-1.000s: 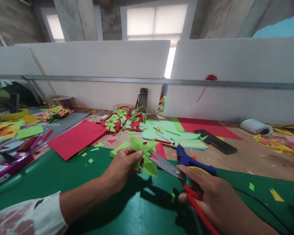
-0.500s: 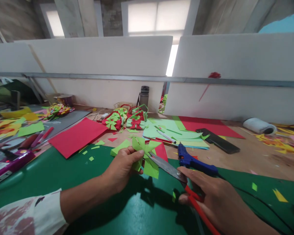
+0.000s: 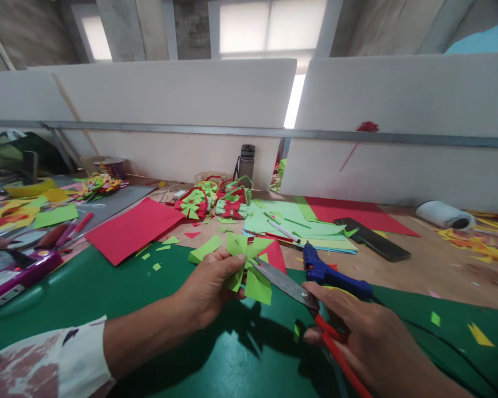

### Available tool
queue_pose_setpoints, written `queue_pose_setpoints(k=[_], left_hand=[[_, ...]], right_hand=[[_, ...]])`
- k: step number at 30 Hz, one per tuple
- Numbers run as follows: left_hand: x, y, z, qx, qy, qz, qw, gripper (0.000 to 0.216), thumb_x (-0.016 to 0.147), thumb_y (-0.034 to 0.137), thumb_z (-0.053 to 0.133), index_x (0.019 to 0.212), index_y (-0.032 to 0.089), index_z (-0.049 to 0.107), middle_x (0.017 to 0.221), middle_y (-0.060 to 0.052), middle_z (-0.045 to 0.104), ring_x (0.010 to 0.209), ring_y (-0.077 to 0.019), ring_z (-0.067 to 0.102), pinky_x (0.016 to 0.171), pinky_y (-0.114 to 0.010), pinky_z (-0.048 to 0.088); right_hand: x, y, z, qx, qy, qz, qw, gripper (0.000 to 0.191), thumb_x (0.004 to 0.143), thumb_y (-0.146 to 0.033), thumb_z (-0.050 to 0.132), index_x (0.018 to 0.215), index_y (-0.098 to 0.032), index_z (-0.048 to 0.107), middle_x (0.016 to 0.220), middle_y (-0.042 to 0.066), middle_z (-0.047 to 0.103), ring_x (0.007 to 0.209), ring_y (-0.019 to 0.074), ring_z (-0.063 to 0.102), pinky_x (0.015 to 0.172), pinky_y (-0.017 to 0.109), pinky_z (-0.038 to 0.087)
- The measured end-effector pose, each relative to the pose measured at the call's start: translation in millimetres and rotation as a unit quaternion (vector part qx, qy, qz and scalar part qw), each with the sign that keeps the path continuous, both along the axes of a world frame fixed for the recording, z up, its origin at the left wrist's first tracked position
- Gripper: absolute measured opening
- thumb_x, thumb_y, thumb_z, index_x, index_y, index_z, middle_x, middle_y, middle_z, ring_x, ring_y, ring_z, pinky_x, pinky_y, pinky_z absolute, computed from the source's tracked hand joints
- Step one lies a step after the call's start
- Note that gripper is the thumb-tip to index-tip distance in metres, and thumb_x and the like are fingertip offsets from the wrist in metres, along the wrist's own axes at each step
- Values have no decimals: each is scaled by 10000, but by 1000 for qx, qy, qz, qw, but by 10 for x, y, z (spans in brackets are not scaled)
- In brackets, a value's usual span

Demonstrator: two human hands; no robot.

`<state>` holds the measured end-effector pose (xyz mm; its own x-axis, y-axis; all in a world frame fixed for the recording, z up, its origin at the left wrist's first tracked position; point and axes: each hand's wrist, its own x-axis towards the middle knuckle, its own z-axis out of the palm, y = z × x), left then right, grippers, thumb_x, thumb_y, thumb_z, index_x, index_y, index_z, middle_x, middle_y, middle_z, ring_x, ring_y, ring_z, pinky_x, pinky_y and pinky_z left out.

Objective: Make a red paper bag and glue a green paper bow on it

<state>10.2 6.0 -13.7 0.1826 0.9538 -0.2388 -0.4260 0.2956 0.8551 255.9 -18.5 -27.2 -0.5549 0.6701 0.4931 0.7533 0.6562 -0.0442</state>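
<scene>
My left hand (image 3: 209,284) pinches a light green paper flower (image 3: 257,283) between thumb and fingers, above the green mat (image 3: 157,354). Its petals spread outward, and part of it is hidden behind my fingers. In my right hand (image 3: 357,334) is a pair of scissors (image 3: 288,284) with red handles. The closed-looking blades point left, and their tip meets the flower near its centre. Just beyond the right hand lies a blue glue gun (image 3: 323,271). A folded light green paper piece (image 3: 205,249) rests behind my left hand.
Small paper bags with bows (image 3: 232,207) stand near a dark bottle (image 3: 245,160). Red paper (image 3: 135,226) lies left, pale green sheets (image 3: 265,218) behind, and a black phone (image 3: 377,243) to the right. A purple tool (image 3: 22,276) sits far left. The glue gun's cord (image 3: 435,337) runs right.
Both hands, the flower and the scissors keep nearly the same positions relative to each other. The whole view has shifted very slightly.
</scene>
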Motion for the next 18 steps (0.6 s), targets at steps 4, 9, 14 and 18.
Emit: queue_pose_setpoints(k=[4,9,14,18], left_hand=[[0,-3,7,-13,0,6,1000,213,675,280,721,765,158,572,614,26,540,533,-100,509,455,-213,433],[15,-31,25,-9,5,6,1000,224,653,291,739,737,148,588,612,17,546,520,-93,501,445,-205,423],[24,-33,14,-15,5,4,1000,213,646,288,744,731,153,603,611,21,555,524,-93,504,453,-205,425],[11,-21,-8,-4,-6,6,1000,188,661,260,740,748,150,614,634,8,573,543,-93,520,459,-193,421]], right_hand=[[-1,2,7,8,0,4,1000,407,865,-453,515,1175,-190,534,902,81,726,697,212,705,561,304,580],[2,3,0,-6,4,5,1000,412,855,-443,537,1181,-191,542,916,87,724,712,213,703,580,302,581],[-4,3,3,-14,15,4,1000,402,828,-399,581,1164,-179,570,925,94,724,706,217,704,571,303,580],[-3,7,-2,-3,15,5,1000,406,820,-395,587,1161,-174,579,922,98,725,728,223,706,601,312,583]])
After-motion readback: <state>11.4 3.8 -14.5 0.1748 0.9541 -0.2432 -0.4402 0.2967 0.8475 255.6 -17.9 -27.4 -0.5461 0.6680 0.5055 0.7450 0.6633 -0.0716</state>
